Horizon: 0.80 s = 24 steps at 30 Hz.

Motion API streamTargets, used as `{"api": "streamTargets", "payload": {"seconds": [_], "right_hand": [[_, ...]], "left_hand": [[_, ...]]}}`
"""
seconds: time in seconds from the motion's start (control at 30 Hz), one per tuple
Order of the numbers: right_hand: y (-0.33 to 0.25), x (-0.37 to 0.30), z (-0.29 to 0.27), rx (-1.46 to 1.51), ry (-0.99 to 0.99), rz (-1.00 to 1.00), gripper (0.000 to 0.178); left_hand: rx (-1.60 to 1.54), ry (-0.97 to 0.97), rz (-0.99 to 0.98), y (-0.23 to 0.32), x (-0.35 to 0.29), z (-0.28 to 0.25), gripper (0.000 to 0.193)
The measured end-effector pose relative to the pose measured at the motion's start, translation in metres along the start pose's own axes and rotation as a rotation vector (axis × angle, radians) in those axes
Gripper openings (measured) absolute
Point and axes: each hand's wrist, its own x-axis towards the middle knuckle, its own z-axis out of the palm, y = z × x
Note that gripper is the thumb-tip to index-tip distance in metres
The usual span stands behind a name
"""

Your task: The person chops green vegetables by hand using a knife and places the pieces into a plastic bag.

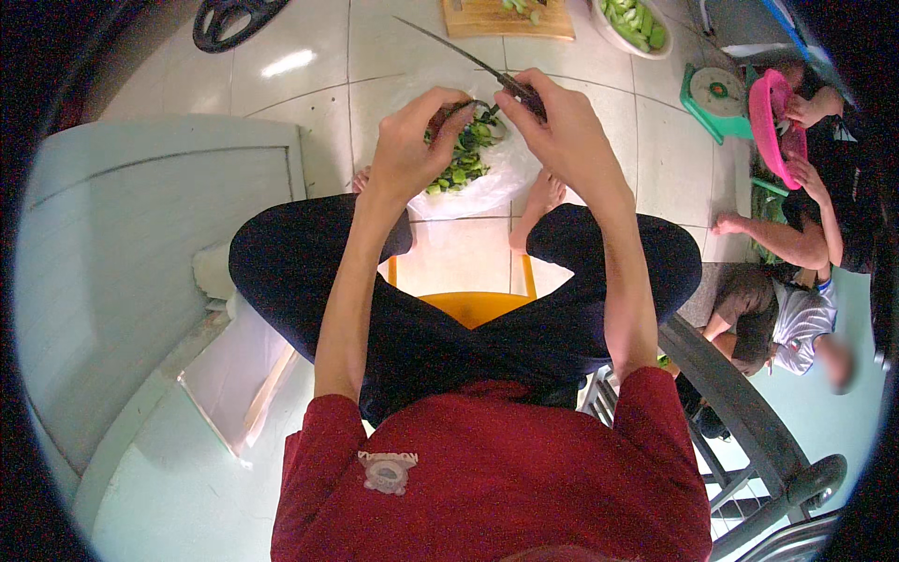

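In my right hand (559, 120) is a knife (459, 51), gripped by its dark handle, its narrow blade slanting up to the far left. My left hand (417, 140) is closed, fingertips pinched on a small dark piece whose kind I cannot make out. Both hands are raised between my knees, close together but apart. Below them, a heap of chopped green vegetable pieces (461, 169) lies on a clear plastic bag (506, 178) spread on the tiled floor. My left fingers partly hide the heap.
Far ahead sit a wooden cutting board (468, 23) with green bits and a white bowl (622, 45) of cut green pieces. At right are a green scale (704, 108) and a person holding a pink basket (760, 126). A dark chair (740, 398) stands nearby; a pale panel (159, 206) flanks my left.
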Motion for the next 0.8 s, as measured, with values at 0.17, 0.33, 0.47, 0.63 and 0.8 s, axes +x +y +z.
{"api": "streamTargets", "payload": {"seconds": [0.17,0.33,0.47,0.63,0.8], "right_hand": [[-0.001,0.001,-0.001,0.044,-0.029,-0.033,0.036],[-0.001,0.000,0.001,0.051,-0.013,-0.073,0.036],[-0.001,0.000,0.001,0.030,0.012,-0.063,0.034],[-0.010,0.001,0.006,0.054,0.058,-0.046,0.032],[-0.014,0.000,0.007,0.042,0.108,-0.116,0.030]], "left_hand": [[-0.032,0.048,0.000,0.000,0.002,-0.001,0.009],[-0.034,0.132,-0.055,-0.010,0.003,0.001,0.008],[-0.175,0.211,-0.176,-0.009,0.007,-0.003,0.010],[-0.283,0.188,-0.260,-0.006,0.006,-0.004,0.012],[-0.470,0.147,-0.363,-0.005,0.008,-0.007,0.014]]}}
